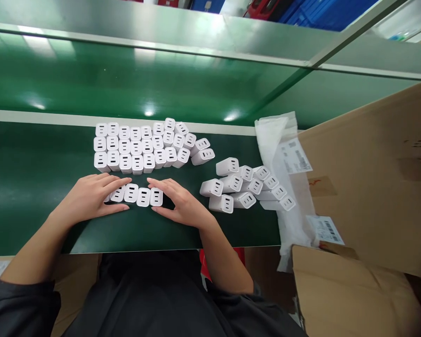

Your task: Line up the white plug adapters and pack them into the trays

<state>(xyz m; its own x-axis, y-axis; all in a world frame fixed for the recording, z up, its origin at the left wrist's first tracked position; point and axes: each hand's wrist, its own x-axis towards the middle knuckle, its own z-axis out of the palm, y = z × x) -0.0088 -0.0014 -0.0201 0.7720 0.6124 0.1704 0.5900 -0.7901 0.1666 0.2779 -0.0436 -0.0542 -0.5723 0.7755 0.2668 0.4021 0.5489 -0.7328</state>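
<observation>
A short row of white USB chargers [143, 197] stands on the green table, their port faces turned up. Around the left end of this row, my left hand [94, 195] has its thumb on the near side and fingers on the far side, partly hiding the chargers there. At the other end, my right hand [177, 201] grips the last charger [156, 196] between thumb and fingers. Just beyond my hands, a larger block of chargers [136, 148] stands in several lines, neat on the left and leaning on the right.
A loose group of tilted chargers [245, 187] lies right of my right hand. Beside it, white packing film [287, 187] drapes over the table's right end, next to a big cardboard box [372, 178]. A raised shelf [143, 35] runs along the back.
</observation>
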